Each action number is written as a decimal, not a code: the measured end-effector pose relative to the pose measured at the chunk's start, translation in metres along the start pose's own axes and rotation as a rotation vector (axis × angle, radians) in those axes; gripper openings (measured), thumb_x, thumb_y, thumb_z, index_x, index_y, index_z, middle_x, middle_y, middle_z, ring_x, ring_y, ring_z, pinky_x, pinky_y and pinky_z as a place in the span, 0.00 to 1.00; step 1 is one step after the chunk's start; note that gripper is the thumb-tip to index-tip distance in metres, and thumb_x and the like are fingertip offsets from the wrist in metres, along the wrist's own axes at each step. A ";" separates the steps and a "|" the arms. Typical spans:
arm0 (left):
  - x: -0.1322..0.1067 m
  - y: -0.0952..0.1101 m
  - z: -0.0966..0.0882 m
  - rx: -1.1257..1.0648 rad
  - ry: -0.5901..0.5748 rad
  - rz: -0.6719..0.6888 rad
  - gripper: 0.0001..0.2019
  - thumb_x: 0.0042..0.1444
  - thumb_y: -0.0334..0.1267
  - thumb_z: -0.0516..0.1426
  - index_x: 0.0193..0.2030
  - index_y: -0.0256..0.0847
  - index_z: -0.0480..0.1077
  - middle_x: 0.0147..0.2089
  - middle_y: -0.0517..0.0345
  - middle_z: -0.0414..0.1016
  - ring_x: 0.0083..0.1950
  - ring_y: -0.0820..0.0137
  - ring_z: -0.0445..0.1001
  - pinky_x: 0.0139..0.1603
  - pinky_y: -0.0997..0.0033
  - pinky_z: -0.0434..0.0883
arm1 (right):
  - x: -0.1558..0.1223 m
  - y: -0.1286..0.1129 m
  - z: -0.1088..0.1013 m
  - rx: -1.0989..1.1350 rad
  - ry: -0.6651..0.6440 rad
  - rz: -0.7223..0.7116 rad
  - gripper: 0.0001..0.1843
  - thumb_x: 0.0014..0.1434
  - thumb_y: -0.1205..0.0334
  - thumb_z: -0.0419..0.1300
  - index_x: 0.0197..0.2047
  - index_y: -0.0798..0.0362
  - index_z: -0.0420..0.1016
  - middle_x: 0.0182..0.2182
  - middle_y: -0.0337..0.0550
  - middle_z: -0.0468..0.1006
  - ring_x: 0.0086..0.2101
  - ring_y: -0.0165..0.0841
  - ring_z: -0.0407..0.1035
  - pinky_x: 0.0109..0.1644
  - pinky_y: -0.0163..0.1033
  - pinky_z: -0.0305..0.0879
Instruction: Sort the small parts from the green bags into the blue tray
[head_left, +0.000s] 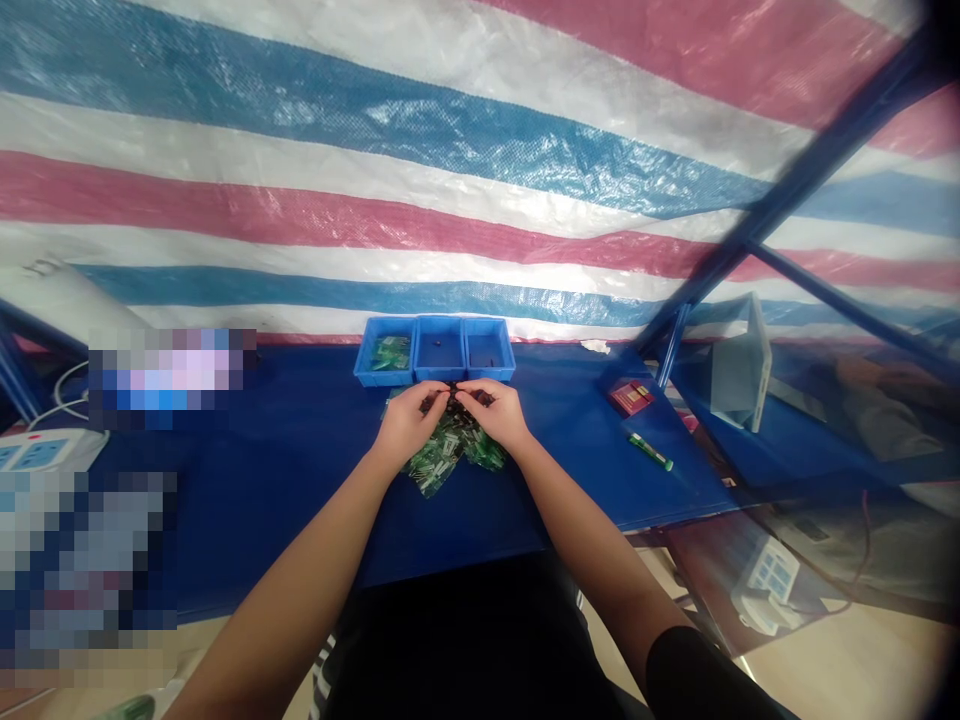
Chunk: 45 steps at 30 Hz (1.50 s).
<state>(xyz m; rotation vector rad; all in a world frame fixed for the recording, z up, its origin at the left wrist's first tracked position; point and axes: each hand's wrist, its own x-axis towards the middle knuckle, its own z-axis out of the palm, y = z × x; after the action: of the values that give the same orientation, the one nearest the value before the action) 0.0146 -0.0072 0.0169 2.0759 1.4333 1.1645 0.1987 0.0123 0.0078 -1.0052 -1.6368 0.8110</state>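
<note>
My left hand (409, 418) and my right hand (499, 412) meet over a heap of small clear bags with green parts (442, 452) on the blue table (300, 470). Both hands are closed in a pinch, fingertips touching around a small dark piece (453, 390) that is too small to name. Just beyond the hands stand three joined blue bins (435, 350). The left bin holds green bagged parts (391, 352); the middle and right bins show only a few dark bits.
A red box (631, 396) and a green marker-like stick (649, 452) lie to the right on the table. A white power strip (45, 450) sits at the left edge. A striped tarp (450, 150) hangs behind, and blue frame bars (750, 240) cross at the right.
</note>
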 end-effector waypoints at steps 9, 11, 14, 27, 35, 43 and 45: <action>0.001 0.000 -0.002 0.024 -0.036 -0.020 0.14 0.66 0.47 0.50 0.43 0.42 0.73 0.35 0.58 0.77 0.33 0.71 0.74 0.32 0.73 0.66 | -0.001 0.001 0.001 0.013 -0.003 -0.003 0.14 0.58 0.52 0.63 0.44 0.48 0.82 0.36 0.43 0.82 0.32 0.34 0.74 0.34 0.38 0.71; 0.000 -0.001 -0.002 0.011 -0.030 -0.019 0.14 0.65 0.47 0.51 0.44 0.42 0.73 0.36 0.57 0.77 0.35 0.70 0.74 0.33 0.73 0.66 | -0.001 0.001 0.001 0.012 0.002 0.000 0.14 0.58 0.52 0.63 0.44 0.49 0.82 0.35 0.43 0.81 0.32 0.34 0.74 0.34 0.38 0.70; 0.000 -0.001 0.000 -0.016 -0.006 -0.021 0.15 0.64 0.48 0.53 0.48 0.42 0.72 0.35 0.58 0.76 0.35 0.70 0.74 0.33 0.74 0.67 | 0.000 0.002 0.002 0.013 0.020 0.007 0.14 0.58 0.53 0.63 0.43 0.49 0.82 0.35 0.43 0.82 0.31 0.33 0.74 0.33 0.38 0.70; 0.000 0.002 -0.003 -0.009 -0.059 -0.008 0.17 0.66 0.50 0.49 0.43 0.42 0.73 0.37 0.55 0.78 0.35 0.69 0.74 0.30 0.74 0.67 | -0.001 0.000 0.001 -0.001 -0.006 0.022 0.15 0.57 0.52 0.63 0.44 0.48 0.82 0.36 0.44 0.82 0.32 0.35 0.74 0.34 0.39 0.71; 0.000 0.000 -0.001 -0.005 -0.043 -0.020 0.15 0.64 0.49 0.52 0.44 0.41 0.73 0.32 0.58 0.76 0.33 0.70 0.73 0.30 0.74 0.66 | -0.001 0.000 0.000 0.021 -0.001 0.016 0.14 0.58 0.52 0.63 0.44 0.49 0.82 0.36 0.44 0.81 0.32 0.34 0.74 0.34 0.39 0.70; 0.001 0.000 -0.003 0.020 -0.082 0.025 0.16 0.66 0.48 0.49 0.44 0.42 0.73 0.37 0.55 0.78 0.35 0.69 0.74 0.32 0.73 0.67 | -0.001 -0.001 0.003 0.144 -0.065 0.058 0.16 0.57 0.49 0.64 0.45 0.49 0.81 0.38 0.44 0.81 0.31 0.33 0.73 0.34 0.39 0.72; 0.001 -0.001 -0.002 0.022 -0.088 0.046 0.16 0.66 0.47 0.49 0.45 0.42 0.74 0.39 0.54 0.78 0.38 0.67 0.75 0.33 0.72 0.68 | -0.001 -0.002 0.003 0.196 -0.091 0.068 0.16 0.57 0.49 0.64 0.44 0.49 0.81 0.39 0.44 0.81 0.33 0.34 0.74 0.35 0.40 0.73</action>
<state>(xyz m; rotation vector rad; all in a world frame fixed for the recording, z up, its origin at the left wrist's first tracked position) 0.0126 -0.0064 0.0175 2.1571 1.3706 1.0658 0.1955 0.0106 0.0079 -0.9009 -1.5716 1.0551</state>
